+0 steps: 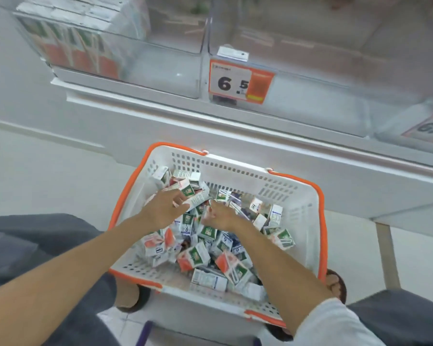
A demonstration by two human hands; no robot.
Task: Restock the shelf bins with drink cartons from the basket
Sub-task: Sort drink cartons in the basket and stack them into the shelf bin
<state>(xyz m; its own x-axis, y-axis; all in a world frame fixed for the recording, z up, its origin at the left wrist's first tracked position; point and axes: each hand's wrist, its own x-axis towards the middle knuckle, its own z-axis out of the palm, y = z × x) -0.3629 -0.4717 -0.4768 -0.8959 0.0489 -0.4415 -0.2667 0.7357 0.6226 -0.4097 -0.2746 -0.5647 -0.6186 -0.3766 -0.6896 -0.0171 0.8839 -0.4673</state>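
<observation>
1. The white, orange-rimmed basket (235, 171) sits on the floor below the shelf. It holds a jumbled heap of drink cartons (200, 255) lying at all angles.
2. The left shelf bin (165, 71) holds stacked cartons (68, 46) in rows at its left end. The right shelf bin (310, 71) carries a price tag (240, 82).
3. The left hand (163, 208) curls its fingers round one carton (198, 199) atop the heap, at the far left of the basket. The carton's long axis lies nearly flat and runs left to right.
4. The right hand (221, 217) is curled into the heap; whether it grips a carton cannot be told.
</observation>
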